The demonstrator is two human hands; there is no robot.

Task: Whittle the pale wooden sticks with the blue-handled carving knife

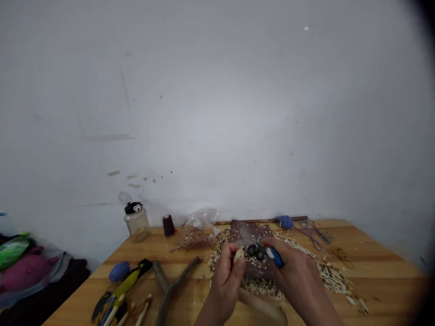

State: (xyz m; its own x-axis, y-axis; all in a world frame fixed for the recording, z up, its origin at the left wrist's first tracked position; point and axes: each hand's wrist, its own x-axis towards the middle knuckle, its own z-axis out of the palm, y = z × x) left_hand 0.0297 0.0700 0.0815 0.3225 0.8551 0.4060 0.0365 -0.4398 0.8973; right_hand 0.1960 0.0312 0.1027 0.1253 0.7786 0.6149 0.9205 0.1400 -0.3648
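Observation:
My left hand [228, 276] is closed around a pale piece of wood [239, 256], whose rounded end sticks out between thumb and fingers. In my right hand [295, 267] is a blue-handled knife [277, 257], fingers wrapped round it; its blade does not show clearly. Black-handled scissors [257, 250] lie just beyond and between the hands, on a brown cloth [260, 270] strewn with wood shavings [335, 277]. Below the hands a pale stick [263, 308] slants to the right; I cannot tell whether it joins the held piece.
At left are a forked branch [170, 290], blue yarn [119, 271] and a yellow-black tool [134, 276]. Farther back stand a jar [137, 222], a dark thread cone [167, 225] and a plastic bag [197, 231]. Purple cord [312, 232] and another blue ball [286, 222] lie back right.

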